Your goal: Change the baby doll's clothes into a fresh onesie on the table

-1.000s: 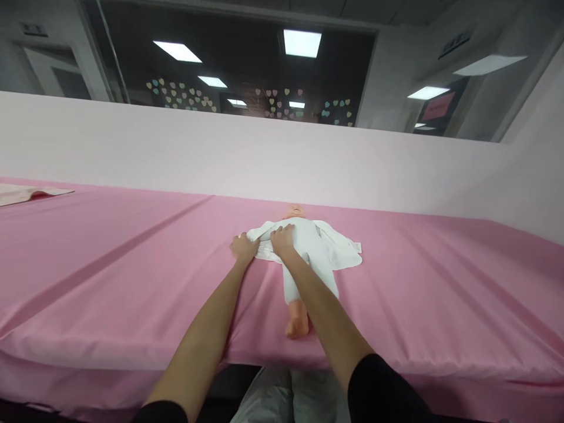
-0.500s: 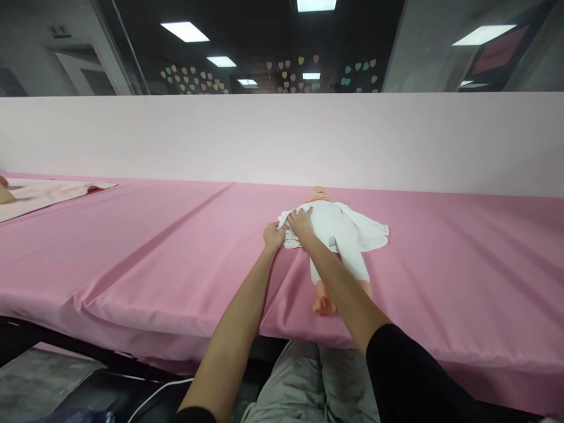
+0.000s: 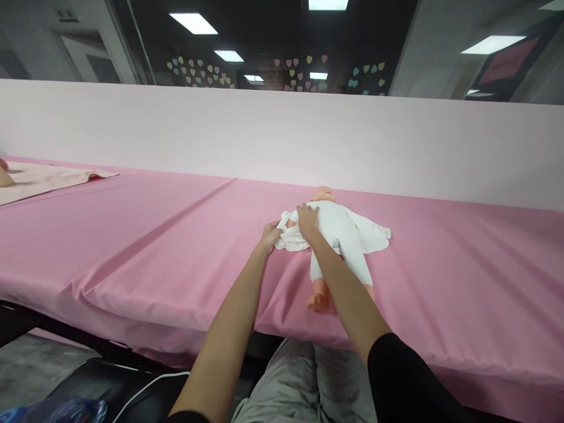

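Observation:
A baby doll (image 3: 338,228) in white clothing lies on its back, its head toward the wall and its feet toward me. A white baby shirt (image 3: 373,234) is spread beneath it and out to both sides. My left hand (image 3: 270,236) grips the shirt's bunched left part at its outer edge. Fingers spread, my right hand (image 3: 308,220) rests on the doll's left side by the shoulder. Between my hands, a bit of the doll's arm (image 3: 291,224) shows through the white cloth. My right forearm partly covers the doll's legs.
A pink sheet (image 3: 176,252) covers the padded table, which meets a white wall (image 3: 220,132) under a window. At far left lies a pale cloth (image 3: 57,176) with a partly visible skin-toned object on it. Below left, a black seat (image 3: 118,382) carries a white cable.
The view has shifted, putting the doll farther right. My left hand has drawn closer to my right one, and the shirt's left part is now bunched, with some doll arm showing.

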Demonstrator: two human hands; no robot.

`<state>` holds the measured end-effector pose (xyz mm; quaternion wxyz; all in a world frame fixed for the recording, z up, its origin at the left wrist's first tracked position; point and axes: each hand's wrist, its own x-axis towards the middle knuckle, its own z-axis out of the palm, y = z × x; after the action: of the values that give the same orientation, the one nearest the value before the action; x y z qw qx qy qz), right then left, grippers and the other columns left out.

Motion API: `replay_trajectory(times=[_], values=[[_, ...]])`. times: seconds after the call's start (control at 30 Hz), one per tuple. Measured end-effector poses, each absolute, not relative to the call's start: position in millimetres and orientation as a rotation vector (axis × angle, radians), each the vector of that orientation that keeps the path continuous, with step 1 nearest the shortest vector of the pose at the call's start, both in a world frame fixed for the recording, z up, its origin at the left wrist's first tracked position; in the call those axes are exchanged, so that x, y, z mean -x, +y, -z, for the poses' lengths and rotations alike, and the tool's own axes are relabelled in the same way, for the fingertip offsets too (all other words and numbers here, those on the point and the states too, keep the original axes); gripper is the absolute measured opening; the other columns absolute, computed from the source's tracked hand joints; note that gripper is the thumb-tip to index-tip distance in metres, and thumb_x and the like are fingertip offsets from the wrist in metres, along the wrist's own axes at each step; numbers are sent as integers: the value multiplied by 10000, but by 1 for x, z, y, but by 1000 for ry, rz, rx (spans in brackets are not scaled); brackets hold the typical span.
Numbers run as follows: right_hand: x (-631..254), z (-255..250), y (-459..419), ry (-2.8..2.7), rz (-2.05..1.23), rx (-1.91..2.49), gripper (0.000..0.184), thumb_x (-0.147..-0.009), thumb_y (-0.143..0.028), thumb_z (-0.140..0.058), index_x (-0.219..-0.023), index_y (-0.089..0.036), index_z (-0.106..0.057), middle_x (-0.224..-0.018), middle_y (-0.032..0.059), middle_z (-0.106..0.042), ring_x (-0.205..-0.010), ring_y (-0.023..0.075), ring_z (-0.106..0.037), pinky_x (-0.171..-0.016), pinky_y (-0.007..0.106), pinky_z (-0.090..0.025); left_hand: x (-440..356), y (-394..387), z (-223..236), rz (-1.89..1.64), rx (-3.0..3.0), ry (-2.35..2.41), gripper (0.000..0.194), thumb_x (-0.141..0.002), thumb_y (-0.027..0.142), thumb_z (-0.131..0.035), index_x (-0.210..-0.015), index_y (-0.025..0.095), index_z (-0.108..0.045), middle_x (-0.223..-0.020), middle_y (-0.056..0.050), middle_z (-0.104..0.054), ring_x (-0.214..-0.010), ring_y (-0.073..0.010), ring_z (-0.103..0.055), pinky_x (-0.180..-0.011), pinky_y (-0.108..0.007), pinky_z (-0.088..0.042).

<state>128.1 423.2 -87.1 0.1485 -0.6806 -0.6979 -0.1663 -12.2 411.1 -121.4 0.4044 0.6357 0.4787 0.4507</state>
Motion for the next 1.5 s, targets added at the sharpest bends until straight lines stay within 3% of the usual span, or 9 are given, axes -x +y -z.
replay_trajectory(times=[0.2, 0.5, 0.7, 0.97, 1.1, 1.2, 1.3, 1.4, 1.5], values=[[-133, 87, 423, -1860, 482, 1941, 466, -814, -18, -272, -1204, -133, -499, -1316, 162, -469, -1110, 285, -472, -1019, 522, -229, 18, 412, 125, -1266, -1712, 1487, 453, -665, 82, -507, -1097, 145, -631, -1087, -83, -660, -1029, -234, -580, -917, -322, -418], [-130, 88, 428, -1778, 398, 1936, 460, -799, -8, -305, -1198, -135, -495, -1303, 154, -477, -1142, 275, -455, -1044, 522, -170, 13, 409, 127, -1245, -1781, 1669, 442, -729, 129, -487, -1155, 202, -581, -1069, -62, -668, -1002, -215, -602, -826, -279, -443], [-133, 79, 425, -1622, 225, 1868, 407, -768, -24, -341, -1138, -96, -493, -1216, 144, -537, -1133, 221, -474, -1064, 428, -180, 11, 408, 126, -1170, -1801, 1801, 494, -706, 114, -484, -1189, 204, -541, -1054, -79, -668, -1004, -234, -603, -817, -295, -430], [-127, 88, 419, -1820, 276, 1839, 449, -808, -87, -373, -1244, -153, -455, -1275, 103, -521, -1155, 223, -474, -1092, 469, -92, 4, 403, 118, -1143, -1873, 1868, 479, -785, 445, -543, -1156, 141, -531, -1070, -170, -637, -1026, -319, -583, -833, -377, -412], [-118, 90, 404, -1819, 129, 1816, 430, -805, -108, -443, -1234, -117, -477, -1272, 153, -514, -1137, 251, -490, -1096, 481, -47, 3, 412, 121, -1299, -1671, 1721, 419, -787, 440, -567, -1065, 127, -565, -1045, -145, -649, -995, -267, -594, -808, -316, -428], [-121, 84, 395, -1706, -172, 1692, 248, -760, -95, -494, -978, -96, -612, -1094, 154, -613, -1087, 243, -523, -1082, 422, -175, 7, 422, 125, -1443, -1444, 1718, 333, -775, 319, -595, -1059, 148, -563, -1041, -107, -642, -976, -226, -591, -822, -299, -429], [-139, 69, 390, -1618, -323, 1611, 116, -742, -148, -529, -788, -136, -635, -959, 100, -663, -978, 212, -580, -953, 347, -382, 13, 426, 125, -1483, -1327, 1740, 425, -746, 288, -612, -1136, 144, -522, -1001, -103, -625, -931, -224, -587, -812, -320, -438], [-173, 54, 388, -1512, -446, 1508, 178, -789, -231, -488, -846, -150, -635, -921, 55, -679, -881, 157, -622, -813, 276, -478, 12, 419, 121, -1566, -1435, 1836, 447, -765, 231, -565, -1190, 119, -486, -1065, -143, -570, -1007, -256, -532, -870, -380, -413], [-219, 54, 386, -1340, -453, 1427, 283, -840, -270, -395, -978, -136, -602, -1023, 67, -662, -893, 115, -627, -776, 230, -498, -6, 399, 114, -1725, -1899, 1717, 437, -789, 127, -468, -1226, 141, -466, -1165, -154, -504, -1136, -273, -434, -984, -440, -317]])
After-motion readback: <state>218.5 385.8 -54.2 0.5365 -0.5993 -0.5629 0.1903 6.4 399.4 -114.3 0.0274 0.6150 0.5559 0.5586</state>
